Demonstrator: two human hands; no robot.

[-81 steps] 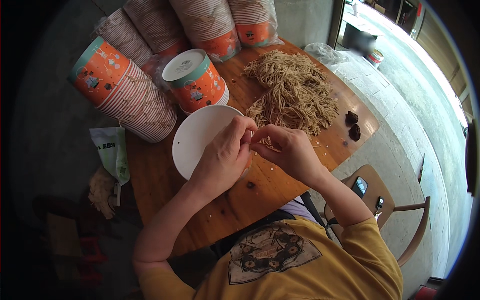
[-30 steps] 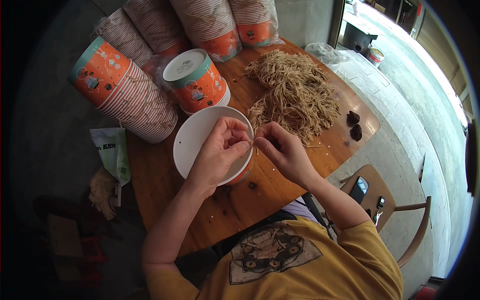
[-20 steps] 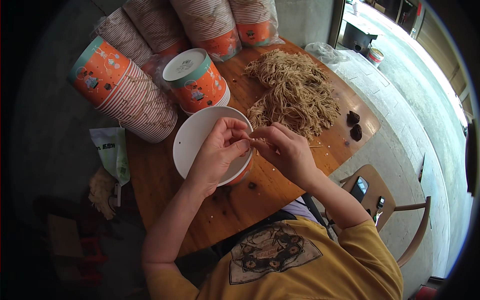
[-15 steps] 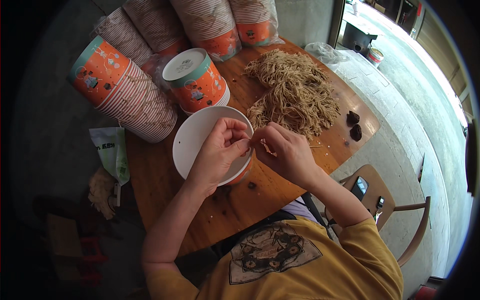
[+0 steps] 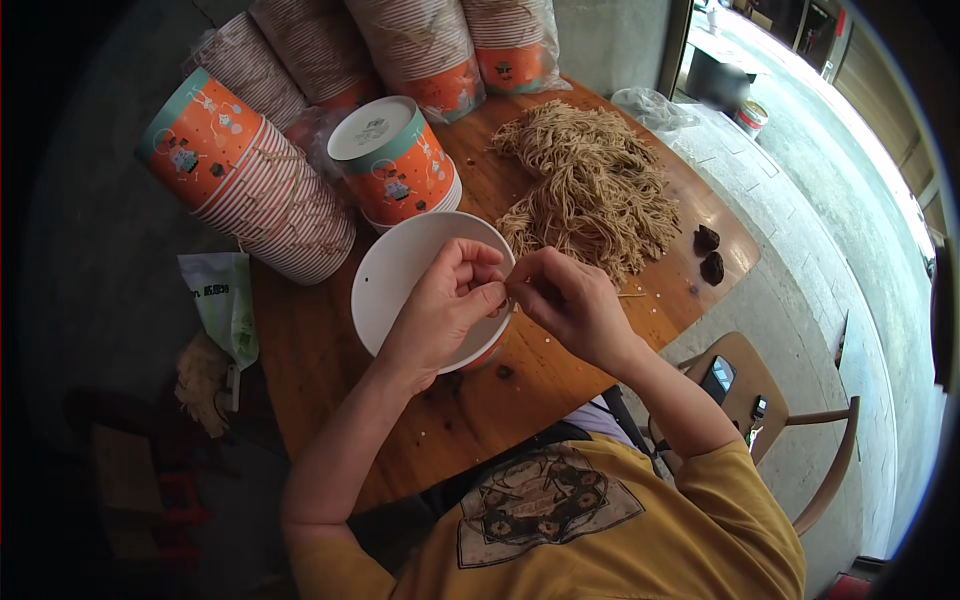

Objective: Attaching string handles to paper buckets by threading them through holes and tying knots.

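Observation:
Over the near right rim of a white-lined paper bucket, my two hands meet at the fingertips. My left hand is curled, with thumb and fingers pinched together above the bucket's mouth. Pressed close beside it, my right hand also pinches. Whatever lies between the fingertips is too small to make out. A small dark speck sits on the bucket's inner wall. Just beyond my right hand lies a large tangled heap of tan strands, like noodles or yarn.
Upside-down orange buckets stand behind the open one, with a leaning stack at left and wrapped stacks behind. Two dark lumps lie near the table's right edge. A chair holds a phone.
The bucket has shifted very slightly to the right. My hands stay together at its rim, and my right fingers have turned a little and drawn closer together.

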